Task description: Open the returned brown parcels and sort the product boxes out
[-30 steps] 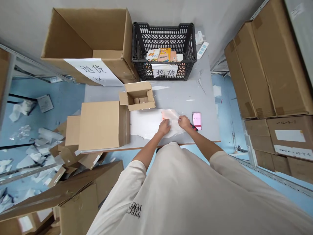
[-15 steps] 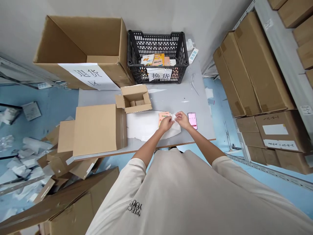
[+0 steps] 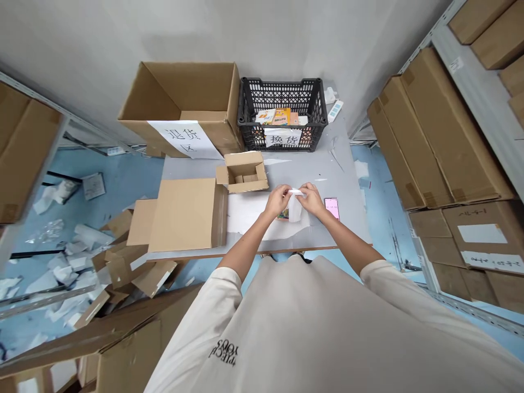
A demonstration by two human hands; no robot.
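Both hands meet over the front part of the table. My left hand [image 3: 278, 201] pinches one end of the top edge of a thin white bag [image 3: 294, 210], and my right hand [image 3: 311, 200] pinches the other end. The bag looks soft and translucent and hangs down between them. Behind its left side a small orange and green printed packet [image 3: 283, 215] shows in part; whether it lies inside the bag or beside it I cannot tell. Under these lies a white sheet [image 3: 245, 213]. A phone with a pink screen [image 3: 332, 207] rests just right of my right hand.
A small open carton [image 3: 245, 185] and a larger closed box [image 3: 182, 215] stand on the left. Behind are a big open carton [image 3: 143, 128] and a black crate [image 3: 282, 143] holding printed packets. Shelves of boxes [image 3: 450, 131] flank the right; cardboard scraps [image 3: 123, 267] lie on the floor.
My hands have lifted the white bag's edge, which now hangs stretched between them; before, it lay crumpled near the sheet. The whole view has shifted right and down as my head moved.
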